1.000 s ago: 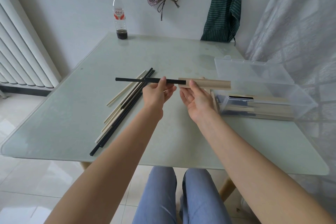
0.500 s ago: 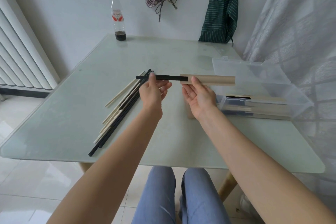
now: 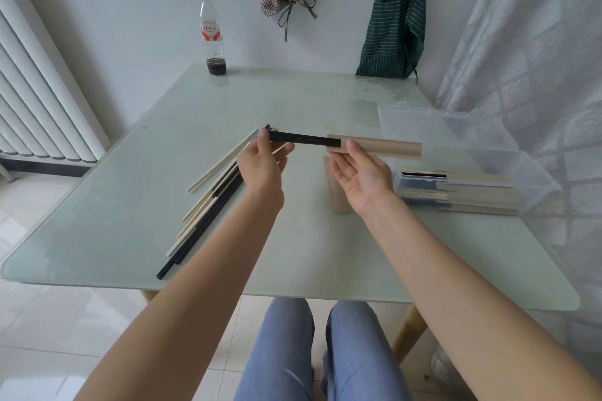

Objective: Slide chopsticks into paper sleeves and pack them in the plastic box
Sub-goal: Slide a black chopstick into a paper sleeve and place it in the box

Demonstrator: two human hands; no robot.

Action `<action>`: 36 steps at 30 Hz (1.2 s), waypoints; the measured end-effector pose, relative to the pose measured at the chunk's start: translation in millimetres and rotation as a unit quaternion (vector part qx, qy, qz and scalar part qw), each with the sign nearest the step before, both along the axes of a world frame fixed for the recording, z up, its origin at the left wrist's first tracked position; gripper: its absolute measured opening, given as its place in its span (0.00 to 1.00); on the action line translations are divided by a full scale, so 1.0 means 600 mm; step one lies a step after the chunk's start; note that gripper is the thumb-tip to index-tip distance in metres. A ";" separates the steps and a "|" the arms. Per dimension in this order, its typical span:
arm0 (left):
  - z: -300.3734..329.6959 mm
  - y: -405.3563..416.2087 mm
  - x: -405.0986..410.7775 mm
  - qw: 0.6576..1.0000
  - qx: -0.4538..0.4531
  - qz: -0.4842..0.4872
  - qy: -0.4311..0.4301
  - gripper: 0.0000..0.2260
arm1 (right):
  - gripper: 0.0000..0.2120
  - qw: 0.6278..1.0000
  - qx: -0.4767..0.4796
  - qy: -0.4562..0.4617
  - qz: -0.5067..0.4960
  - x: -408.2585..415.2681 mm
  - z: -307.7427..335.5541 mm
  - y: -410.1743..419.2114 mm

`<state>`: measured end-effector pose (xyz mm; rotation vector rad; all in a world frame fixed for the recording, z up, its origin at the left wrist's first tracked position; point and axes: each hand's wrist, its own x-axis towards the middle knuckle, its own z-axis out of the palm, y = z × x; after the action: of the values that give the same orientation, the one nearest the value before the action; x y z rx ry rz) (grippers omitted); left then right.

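My left hand (image 3: 260,163) pinches the left end of a pair of black chopsticks (image 3: 303,139), held level above the table. Their right part is inside a tan paper sleeve (image 3: 381,147), which my right hand (image 3: 358,172) holds from below with the thumb on its near edge. To the right lies the clear plastic box (image 3: 534,185), lid open, with several sleeved chopsticks (image 3: 472,192) inside. Loose black and pale wooden chopsticks (image 3: 208,205) lie on the table under my left hand. A small stack of empty sleeves (image 3: 337,198) lies below my right hand.
The pale green glass table (image 3: 130,205) has rounded corners. A plastic bottle (image 3: 213,36) with dark liquid stands at the far edge. A radiator (image 3: 39,91) is at the left, a curtain (image 3: 537,42) at the right. Aprons hang on the back wall.
The black chopsticks have slid further right into the sleeve, with less black showing. My left hand has moved to their left end. Both hands sit slightly higher.
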<state>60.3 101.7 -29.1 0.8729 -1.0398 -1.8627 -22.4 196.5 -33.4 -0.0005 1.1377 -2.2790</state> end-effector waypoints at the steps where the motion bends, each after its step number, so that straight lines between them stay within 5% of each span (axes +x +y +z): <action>1: 0.001 0.002 -0.001 1.000 -0.008 0.000 -0.004 0.12 | 0.02 1.000 0.001 0.000 0.000 0.000 0.002 0.001; 7: 0.018 0.021 -0.021 0.999 -0.021 -0.046 -0.005 0.12 | 0.03 0.998 0.047 0.034 0.000 -0.026 0.019 0.034; 11: 0.027 0.053 -0.063 0.998 -0.006 -0.064 0.004 0.12 | 0.12 0.959 0.223 0.171 -0.019 -0.055 0.041 0.085; 14: 0.030 0.073 -0.094 0.998 -0.002 -0.070 -0.002 0.13 | 0.13 0.881 0.316 0.336 -0.104 -0.090 0.047 0.126; 16: 0.027 0.089 -0.115 0.996 -0.006 -0.084 -0.012 0.13 | 0.06 0.785 0.379 0.469 -0.142 -0.113 0.047 0.149; 17: 0.026 0.099 -0.126 0.995 -0.008 -0.094 -0.019 0.12 | 0.03 0.730 0.420 0.524 -0.128 -0.127 0.046 0.160; 19: 0.024 0.116 -0.147 0.993 -0.012 -0.111 -0.034 0.11 | 0.13 0.644 0.492 0.584 -0.041 -0.155 0.038 0.174; 23: 0.026 0.149 -0.184 0.988 -0.021 -0.150 -0.036 0.05 | 0.14 0.558 0.567 0.605 0.044 -0.196 0.033 0.196; 26: 0.023 0.159 -0.201 0.980 -0.064 -0.172 -0.080 0.05 | 0.09 0.538 0.606 0.584 0.052 -0.214 0.040 0.206; 30: 0.017 0.153 -0.205 0.918 -0.251 -0.188 -0.244 0.04 | 0.07 0.493 0.652 0.573 0.060 -0.231 0.035 0.208; 36: 0.003 0.152 -0.204 0.863 -0.333 -0.238 -0.295 0.07 | 0.11 0.488 0.693 0.524 0.084 -0.241 0.018 0.200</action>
<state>-62.2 192.6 -27.2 0.8050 -2.2873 -1.4071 -166.8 316.5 -22.6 -0.8878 3.0171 -0.3055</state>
